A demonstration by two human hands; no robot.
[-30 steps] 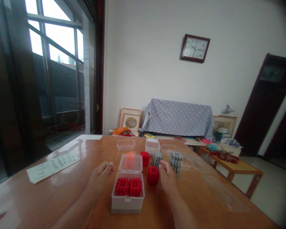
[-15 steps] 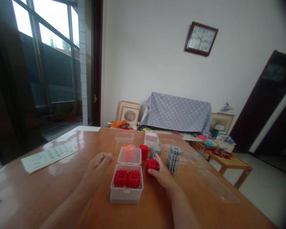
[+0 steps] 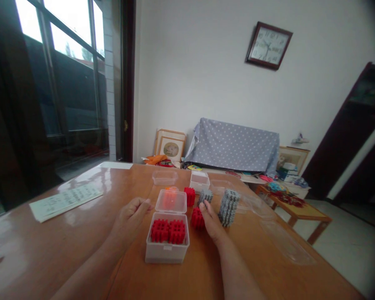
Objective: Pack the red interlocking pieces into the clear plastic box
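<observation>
My left hand (image 3: 133,213) hovers left of the clear plastic box (image 3: 167,252), its fingers curled in and thumb and forefinger together. Whatever may be between them is too small to make out. Inside that box, whose lid (image 3: 171,201) is tipped back, sit two stacks of red interlocking plastic pieces (image 3: 168,230). My right hand (image 3: 211,219) is beside a red block (image 3: 197,218) of the same kind, covering its right side. Its fingertips, apart from one another, reach the lower front of a short grey stack (image 3: 205,195). A taller grey stack (image 3: 228,207) stands to the right.
Another red block (image 3: 190,196) stands behind the lid. Farther back are a clear tray (image 3: 165,178) and a lidded clear box (image 3: 200,182). Clear plastic lids (image 3: 287,241) lie at the right. Written sheets (image 3: 65,202) lie on the left of the table.
My right thumb has come off the front of the red block, and the hand has shifted up toward the short grey stack. My left hand stays nearly in place. The view has tilted slightly.
</observation>
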